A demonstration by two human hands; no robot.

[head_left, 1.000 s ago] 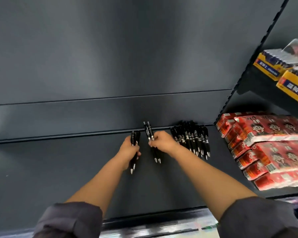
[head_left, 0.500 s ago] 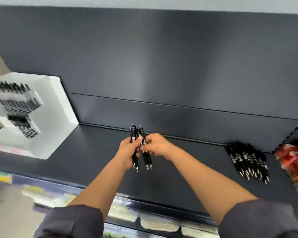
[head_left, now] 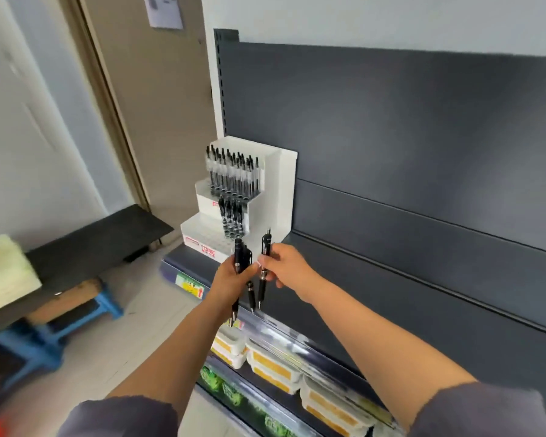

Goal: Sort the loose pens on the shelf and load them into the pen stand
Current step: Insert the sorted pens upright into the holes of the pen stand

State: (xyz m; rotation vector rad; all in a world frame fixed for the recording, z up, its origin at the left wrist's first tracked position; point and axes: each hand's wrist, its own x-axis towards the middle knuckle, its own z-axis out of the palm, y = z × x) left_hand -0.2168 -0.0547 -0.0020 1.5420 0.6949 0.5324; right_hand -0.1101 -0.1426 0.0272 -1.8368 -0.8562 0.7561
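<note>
A white tiered pen stand (head_left: 279,184) sits at the left end of the dark shelf (head_left: 391,279). Its top tier is full of black pens, the middle tier holds several, and the lowest tier shows bare holes. My left hand (head_left: 230,277) grips a small bunch of black pens (head_left: 241,257), tips pointing down. My right hand (head_left: 286,271) pinches one black pen (head_left: 265,247) upright, close beside the left hand. Both hands hover just in front of the stand. The loose pile of pens is out of view.
Below the shelf edge lie white and yellow packs (head_left: 265,361) and green packs (head_left: 230,392). To the left are a black board (head_left: 92,244), a blue stool (head_left: 104,305) and a pale foam block (head_left: 4,272). A brown door (head_left: 158,105) stands behind.
My view has swung left from the pen pile to the stand. Both hands carried their pens leftward and now hold them apart, in front of the stand.
</note>
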